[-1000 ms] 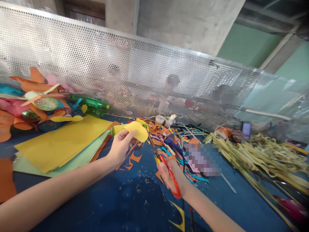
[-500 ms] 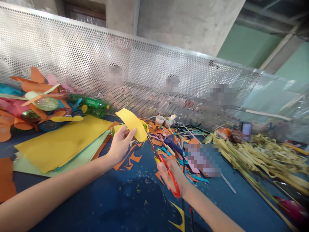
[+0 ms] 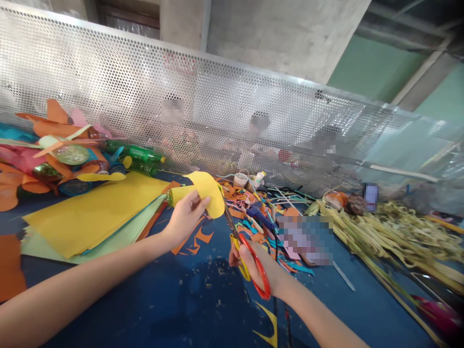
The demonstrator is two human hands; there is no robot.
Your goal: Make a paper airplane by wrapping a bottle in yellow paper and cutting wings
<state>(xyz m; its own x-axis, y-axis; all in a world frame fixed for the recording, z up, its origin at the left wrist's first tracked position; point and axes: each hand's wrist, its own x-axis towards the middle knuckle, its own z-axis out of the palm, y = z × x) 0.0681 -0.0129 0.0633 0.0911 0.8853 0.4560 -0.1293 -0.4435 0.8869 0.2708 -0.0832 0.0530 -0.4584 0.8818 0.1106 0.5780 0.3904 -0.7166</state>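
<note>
My left hand pinches a curved piece of yellow paper between thumb and fingers, above the blue table. In my right hand are scissors with red and yellow handles, my fingers through the loops. Their blades point up and away and meet the right edge of the yellow paper; the tips are partly hidden by it. Behind my left hand lies a bottle wrapped in yellow paper, partly covered by the hand.
Stacked coloured sheets lie left, below wrapped bottles. Paper scraps, a blue glue gun and dried husk strips spread to the right. A perforated metal screen stands behind, with people beyond it.
The yellow paper has turned in my left hand, its rounded end now lower by the blades. My right fingers have spread the scissor handles apart.
</note>
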